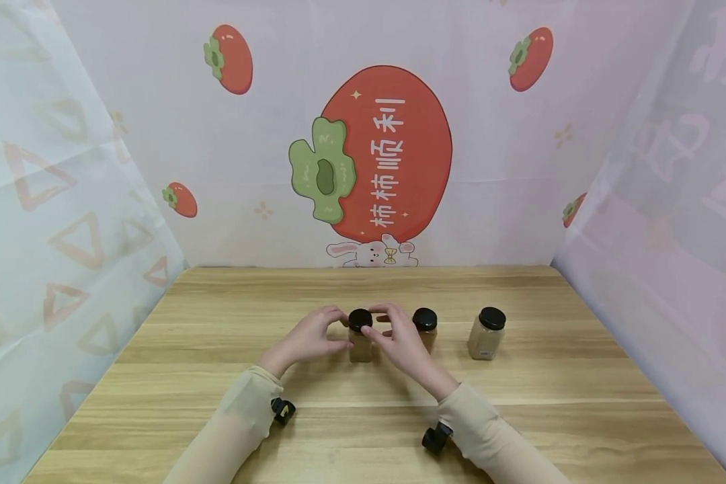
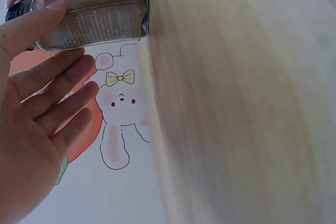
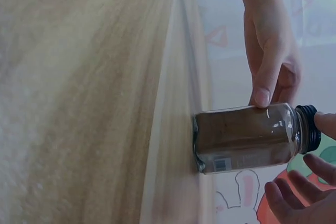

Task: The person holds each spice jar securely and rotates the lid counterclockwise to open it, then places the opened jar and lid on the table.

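The leftmost jar (image 1: 360,347) was flanked on both sides: the left hand (image 1: 311,337) blocked its outer side, and the right hand (image 1: 402,344) filled the gap toward the middle jar (image 1: 425,320). Between the middle jar and the rightmost jar (image 1: 487,336) ran a free lane — narrower than the wide stretches beyond the row's ends. Behind the jars, a strip of tabletop (image 1: 460,286) offered passage — as far as the upright backdrop (image 1: 490,202).
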`<state>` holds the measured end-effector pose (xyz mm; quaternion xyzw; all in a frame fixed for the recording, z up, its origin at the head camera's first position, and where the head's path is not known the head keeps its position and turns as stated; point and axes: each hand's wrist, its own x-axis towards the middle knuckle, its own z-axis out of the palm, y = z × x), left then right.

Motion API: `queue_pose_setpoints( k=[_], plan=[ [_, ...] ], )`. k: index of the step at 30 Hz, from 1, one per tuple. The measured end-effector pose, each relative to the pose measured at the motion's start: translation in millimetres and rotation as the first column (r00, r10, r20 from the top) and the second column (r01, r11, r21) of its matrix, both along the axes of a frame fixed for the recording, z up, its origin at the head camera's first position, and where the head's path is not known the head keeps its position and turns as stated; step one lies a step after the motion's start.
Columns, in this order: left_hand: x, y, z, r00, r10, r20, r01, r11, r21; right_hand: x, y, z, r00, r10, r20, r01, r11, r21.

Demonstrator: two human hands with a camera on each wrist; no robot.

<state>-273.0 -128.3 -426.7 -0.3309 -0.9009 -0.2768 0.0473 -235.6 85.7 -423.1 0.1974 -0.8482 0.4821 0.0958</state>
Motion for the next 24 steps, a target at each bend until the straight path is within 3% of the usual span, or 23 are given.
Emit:
queue_pose_setpoints(
  k=[17,24],
  plan=[
    [-0.4,-0.4,0.3,1.000,-0.005,-0.013,0.005,1.000,-0.003,-0.7,-1.3,1.6,1.000,0.010,0.006,-0.011,0.999,0.050],
    [0.0,0.2,1.1,0.999,-0.014,-0.039,0.014,1.000,-0.016,-4.2,4.0,4.7,0.998,0.065,0.013,-0.066,0.994,0.085]
  ],
)
